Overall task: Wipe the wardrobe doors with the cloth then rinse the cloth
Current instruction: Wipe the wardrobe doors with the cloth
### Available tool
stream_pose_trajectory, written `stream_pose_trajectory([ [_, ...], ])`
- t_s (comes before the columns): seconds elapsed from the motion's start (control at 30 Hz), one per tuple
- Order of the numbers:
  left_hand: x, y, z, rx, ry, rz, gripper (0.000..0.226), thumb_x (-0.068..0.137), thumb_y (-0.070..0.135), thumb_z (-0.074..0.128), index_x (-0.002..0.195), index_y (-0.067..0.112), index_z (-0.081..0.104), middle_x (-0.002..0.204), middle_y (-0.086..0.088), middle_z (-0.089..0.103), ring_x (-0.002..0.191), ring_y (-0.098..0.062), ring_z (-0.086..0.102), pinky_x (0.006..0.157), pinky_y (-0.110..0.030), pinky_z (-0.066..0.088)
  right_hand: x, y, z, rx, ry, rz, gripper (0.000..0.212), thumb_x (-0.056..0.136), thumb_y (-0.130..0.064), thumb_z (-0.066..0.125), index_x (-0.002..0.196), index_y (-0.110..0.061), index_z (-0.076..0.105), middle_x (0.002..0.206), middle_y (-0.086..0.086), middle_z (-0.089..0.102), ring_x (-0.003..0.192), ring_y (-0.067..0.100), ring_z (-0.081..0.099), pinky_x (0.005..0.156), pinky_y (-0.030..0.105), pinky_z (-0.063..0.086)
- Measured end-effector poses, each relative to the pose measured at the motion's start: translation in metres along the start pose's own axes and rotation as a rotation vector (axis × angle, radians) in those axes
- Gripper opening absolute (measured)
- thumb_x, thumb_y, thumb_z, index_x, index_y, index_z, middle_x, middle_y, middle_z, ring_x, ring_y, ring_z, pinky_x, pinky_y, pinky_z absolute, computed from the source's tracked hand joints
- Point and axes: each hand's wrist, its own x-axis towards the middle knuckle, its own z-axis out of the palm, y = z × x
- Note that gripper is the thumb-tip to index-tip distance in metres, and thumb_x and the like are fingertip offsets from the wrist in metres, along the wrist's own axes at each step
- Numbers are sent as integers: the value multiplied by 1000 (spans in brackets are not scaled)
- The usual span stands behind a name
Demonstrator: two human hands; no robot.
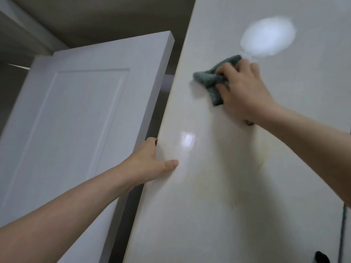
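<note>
A glossy cream wardrobe door [218,177] fills the right half of the view, swung open towards me. My right hand [245,88] presses a crumpled grey-green cloth [212,78] flat against the upper part of the door, fingers curled over the cloth. My left hand [152,162] grips the door's left edge lower down, thumb on the front face and fingers wrapped behind the edge, out of sight.
A white panelled room door [76,120] stands open to the left, close behind the wardrobe door's edge. A bright light reflection [267,37] shows on the door above the cloth. A dark handle [321,258] and a vertical gap [341,234] lie at the lower right.
</note>
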Motion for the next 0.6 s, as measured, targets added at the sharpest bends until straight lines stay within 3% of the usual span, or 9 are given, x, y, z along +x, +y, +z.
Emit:
stream_pose_trajectory([
  [0.07,-1,0,2,28,19,14,89,58,64,76,133,29,44,126,11,57,109,-11,62,93,-37,54,-24,-1,-1,-21,36,103,24,95,-28,48,118,-19,51,115,16,44,106,33,37,92,42,35],
  [0.17,-5,2,13,122,80,35,95,56,74,74,133,29,42,131,7,51,119,-16,56,96,-41,51,-111,-47,9,56,-79,-153,19,92,-27,54,110,-22,56,102,9,48,87,28,39,77,41,41],
  [0.23,-13,9,20,209,117,34,94,66,60,77,139,21,32,137,1,40,129,-21,42,105,-42,43,-144,-58,3,94,-232,-320,20,91,-28,55,110,-24,58,96,4,48,80,24,40,70,37,43],
  [0.3,-14,13,25,251,141,31,98,73,52,77,145,15,21,144,-3,28,136,-24,30,111,-39,34,-126,-36,-7,43,-247,-361,21,91,-30,54,111,-25,58,97,6,50,81,27,45,69,38,44],
  [0.43,-10,25,29,298,262,148,115,77,52,73,153,16,-6,150,3,6,142,-22,7,114,-37,21,-59,50,-31,-81,11,3,28,94,-28,53,120,-21,54,114,19,46,106,39,42,94,41,36],
  [0.5,-10,30,34,348,352,267,119,78,54,71,153,19,-14,153,6,-4,141,-17,-1,117,-38,14,-70,59,-33,-110,54,150,28,95,-29,50,120,-19,53,111,22,44,105,40,40,95,40,31],
  [0.6,-6,34,45,464,407,365,115,80,62,62,153,23,-17,159,5,-15,145,-17,-13,120,-42,4,-132,11,-18,-68,38,41,22,94,-30,48,110,-19,59,97,15,48,87,35,44,82,42,35],
])
